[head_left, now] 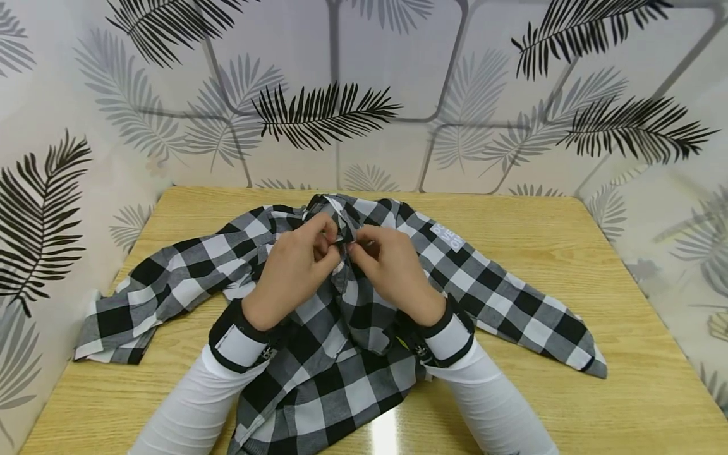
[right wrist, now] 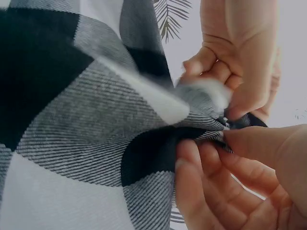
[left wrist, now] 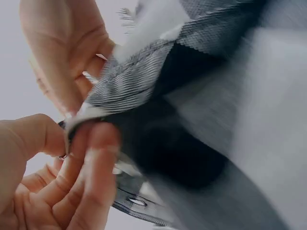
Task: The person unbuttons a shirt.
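A black, white and grey checked shirt (head_left: 318, 328) lies on the wooden table with both sleeves spread out to the sides. Near its collar, my left hand (head_left: 298, 265) pinches one front edge between thumb and fingers. Close beside it, my right hand (head_left: 395, 262) pinches the facing edge, and the fingertips of both hands almost meet. In the left wrist view, a buttonhole shows on the shirt's placket (left wrist: 139, 202) below the fingers. The right wrist view has the folded cloth (right wrist: 201, 132) gripped between both hands; a small shiny spot there may be a button.
The wooden table (head_left: 569, 253) extends past the shirt on both sides. Behind it stands a pale wall covering (head_left: 387, 151) with leaf prints. White lettering (head_left: 448, 237) marks the right sleeve. Both forearms wear white sleeves and black wrist straps (head_left: 239, 335).
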Available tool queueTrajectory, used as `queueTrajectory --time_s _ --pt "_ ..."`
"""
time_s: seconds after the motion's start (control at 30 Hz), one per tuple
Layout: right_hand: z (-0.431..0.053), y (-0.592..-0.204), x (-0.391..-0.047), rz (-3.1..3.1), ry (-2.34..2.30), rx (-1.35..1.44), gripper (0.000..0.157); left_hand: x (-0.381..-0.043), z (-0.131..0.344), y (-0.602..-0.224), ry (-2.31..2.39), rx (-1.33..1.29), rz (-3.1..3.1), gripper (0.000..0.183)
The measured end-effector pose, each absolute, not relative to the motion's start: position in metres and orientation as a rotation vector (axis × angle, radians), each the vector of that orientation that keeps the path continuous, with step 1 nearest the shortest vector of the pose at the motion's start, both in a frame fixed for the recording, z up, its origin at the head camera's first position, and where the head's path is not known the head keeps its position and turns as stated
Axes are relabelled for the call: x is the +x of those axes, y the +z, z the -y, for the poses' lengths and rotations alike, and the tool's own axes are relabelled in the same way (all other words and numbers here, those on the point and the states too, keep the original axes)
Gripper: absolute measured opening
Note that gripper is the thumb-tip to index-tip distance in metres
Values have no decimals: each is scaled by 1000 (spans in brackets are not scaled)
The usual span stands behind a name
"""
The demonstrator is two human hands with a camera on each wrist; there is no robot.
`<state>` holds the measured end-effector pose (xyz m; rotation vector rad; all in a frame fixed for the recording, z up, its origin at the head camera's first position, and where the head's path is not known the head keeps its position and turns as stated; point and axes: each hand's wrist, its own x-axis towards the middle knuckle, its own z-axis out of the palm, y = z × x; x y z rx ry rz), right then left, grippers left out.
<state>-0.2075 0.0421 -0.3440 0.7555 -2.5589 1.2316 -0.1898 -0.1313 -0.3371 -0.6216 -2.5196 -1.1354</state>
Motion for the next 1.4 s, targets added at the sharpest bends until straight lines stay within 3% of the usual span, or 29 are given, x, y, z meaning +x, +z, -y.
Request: queueTrajectory --time_s 0.13,0.23,0.4,0.57,0.63,0.73,0.83,0.97,1.1,1.17,1.33,1.4 --pt "-52 -336 -204 2504 1311 747 9 -184 136 -325 -1591 -796 2457 6" --pt "-69 -330 -198 2478 1384 832 7 -180 147 -314 -1752 -889 2381 15" --pt "-109 -338 -172 2633 1398 1269 15 -187 188 -311 -1664 -742 2376 19" --pt "-134 -353 -139 2964 1206 1819 9 -222 220 -333 -1420 -601 2617 23" --pt "-136 -351 -137 3055 1177 1900 16 -239 225 -346 -1289 -585 2711 26" --pt "-132 -342 -155 3044 1226 1810 33 -265 226 -363 -1144 -599 2839 33" --pt "-118 -336 -194 2933 1200 1502 37 -291 216 -378 -1022 -661 2956 41" --pt "-92 -350 -256 2914 843 1163 47 -316 194 -395 -795 -819 3097 55" --pt "-74 -377 -295 3052 382 1128 68 -325 174 -403 -544 -911 3259 66" --pt "-71 -390 -303 3102 264 1152 64 -324 168 -405 -440 -899 3311 70" --pt "-89 -400 -307 3122 464 1065 24 -317 178 -410 -318 -799 3359 77" --pt "-105 -396 -308 3053 582 1010 19 -315 191 -415 -301 -763 3384 80"
